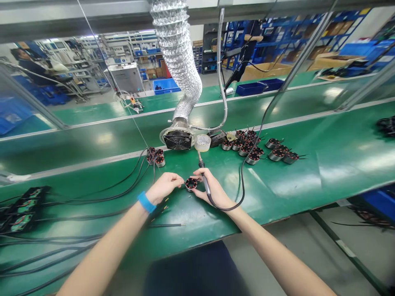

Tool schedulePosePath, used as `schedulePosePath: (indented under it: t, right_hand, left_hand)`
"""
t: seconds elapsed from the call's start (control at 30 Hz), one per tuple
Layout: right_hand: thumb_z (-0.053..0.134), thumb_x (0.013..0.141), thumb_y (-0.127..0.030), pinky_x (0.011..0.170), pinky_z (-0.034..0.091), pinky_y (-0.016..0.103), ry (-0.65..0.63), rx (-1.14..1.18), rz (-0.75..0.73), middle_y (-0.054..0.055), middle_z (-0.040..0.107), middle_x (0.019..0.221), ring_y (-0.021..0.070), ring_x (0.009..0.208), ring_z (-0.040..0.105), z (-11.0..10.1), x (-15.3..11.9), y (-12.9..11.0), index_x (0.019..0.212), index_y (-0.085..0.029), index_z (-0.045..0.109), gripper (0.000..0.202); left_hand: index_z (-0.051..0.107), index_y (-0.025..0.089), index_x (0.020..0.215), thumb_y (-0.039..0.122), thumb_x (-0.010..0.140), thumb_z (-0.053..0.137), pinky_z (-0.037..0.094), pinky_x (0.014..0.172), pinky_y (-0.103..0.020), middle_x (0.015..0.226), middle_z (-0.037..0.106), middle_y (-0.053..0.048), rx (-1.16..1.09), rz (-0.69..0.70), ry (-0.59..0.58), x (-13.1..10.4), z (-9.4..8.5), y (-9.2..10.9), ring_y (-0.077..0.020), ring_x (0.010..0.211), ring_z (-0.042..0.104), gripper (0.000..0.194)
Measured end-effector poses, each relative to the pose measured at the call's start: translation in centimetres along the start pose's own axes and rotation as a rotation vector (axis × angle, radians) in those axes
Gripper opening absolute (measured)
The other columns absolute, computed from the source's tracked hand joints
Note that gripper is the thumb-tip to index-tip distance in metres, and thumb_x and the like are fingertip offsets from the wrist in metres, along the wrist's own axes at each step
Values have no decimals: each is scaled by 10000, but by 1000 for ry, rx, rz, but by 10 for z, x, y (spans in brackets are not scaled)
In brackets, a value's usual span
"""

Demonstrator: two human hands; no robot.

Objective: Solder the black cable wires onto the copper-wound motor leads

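A small round motor part (191, 184) with red and black windings is on the green bench between my hands. My right hand (212, 190) has a soldering iron (205, 183) lying in it, tip pointing up and away, while its thumb and fingertips hold the motor part's right side. My left hand (166, 186), with a blue band at the wrist, is closed at the motor part's left edge; what its fingertips pinch is too small to make out. Beyond the iron's tip stands a round whitish tub (203, 142).
A fan (178, 140) under a silver duct (179, 49) stands behind my hands. More motor parts (277, 153) sit right and left. Black cables (92, 201) and green circuit boards (26, 209) lie left. The iron's cord loops right. Two people are beyond the bench.
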State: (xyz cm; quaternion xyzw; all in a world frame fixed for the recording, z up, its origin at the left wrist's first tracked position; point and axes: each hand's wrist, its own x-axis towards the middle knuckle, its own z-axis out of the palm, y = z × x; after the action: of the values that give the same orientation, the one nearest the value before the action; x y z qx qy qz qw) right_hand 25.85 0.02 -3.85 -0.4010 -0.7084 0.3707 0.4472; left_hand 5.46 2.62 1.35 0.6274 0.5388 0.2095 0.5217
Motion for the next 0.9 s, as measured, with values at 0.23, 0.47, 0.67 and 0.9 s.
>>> schedulePosePath:
  t: [0.23,0.47,0.67,0.9]
  right_hand:
    - [688,823,-215,963,527,384,62,93,-31,80,557,1224,210,1096,666,8,1,6,1182,-250,400,462]
    - [793,743,-233,904,545,401,210,24,17,24,624,1039,213,948,679,12,-3,7,1160,-254,395,577]
    - [777,753,-212,905,551,422,196,94,38,33,671,1018,226,944,708,11,-4,4,1157,-255,374,572]
    - [780,773,-245,897,558,436,154,135,51,35,712,960,226,920,728,11,-2,7,1170,-246,387,558]
  left_hand:
    - [611,155,648,426,769,627,291,530,-242,561,513,24,-12,27,175,5,12,2,-102,528,401,297]
    - [645,160,634,525,813,594,334,534,-253,581,619,-9,289,188,172,27,30,31,-142,565,523,409]
    - [602,152,545,412,741,632,307,483,-239,505,554,9,212,94,7,41,23,35,-121,501,473,327]
    - [724,129,754,438,747,679,455,645,-260,762,717,-64,-44,138,-178,40,3,13,-158,681,611,313]
